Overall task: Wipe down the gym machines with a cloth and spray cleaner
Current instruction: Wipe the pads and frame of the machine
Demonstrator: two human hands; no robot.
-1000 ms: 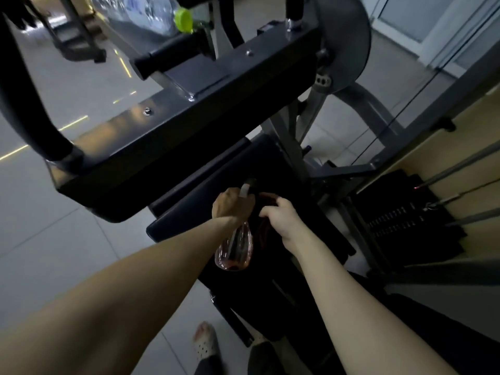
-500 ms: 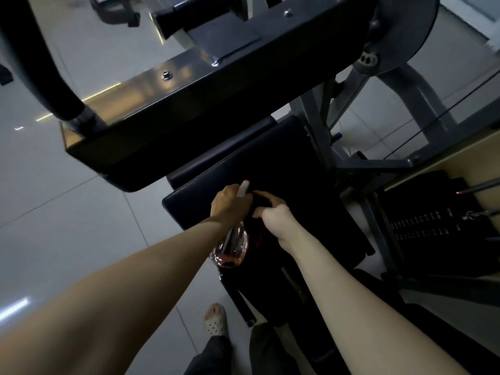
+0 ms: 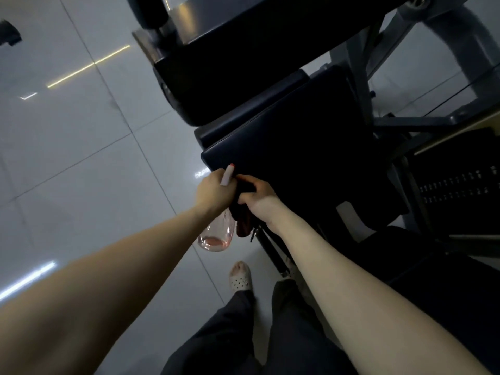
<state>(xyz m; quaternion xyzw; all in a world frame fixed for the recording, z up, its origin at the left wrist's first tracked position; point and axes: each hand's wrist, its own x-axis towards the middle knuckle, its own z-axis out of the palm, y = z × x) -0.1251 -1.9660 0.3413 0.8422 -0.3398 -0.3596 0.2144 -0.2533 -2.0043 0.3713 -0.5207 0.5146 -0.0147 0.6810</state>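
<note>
Both hands are seen closed at the near left corner of the black seat pad (image 3: 297, 147), the left hand (image 3: 213, 192) wrapped round the neck of a clear spray bottle (image 3: 216, 236) hanging below it, the right hand (image 3: 259, 197) gripping a dark cloth (image 3: 242, 226) just beside it.

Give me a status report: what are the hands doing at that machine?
Left hand grips spray bottle, pink liquid low. Right hand holds dark cloth at seat pad near corner. No obstruction seen on pad.

spray bottle (image 3: 216, 236): clear, pink liquid low | cloth (image 3: 241, 224): dark, bunched, beside bottle
</note>
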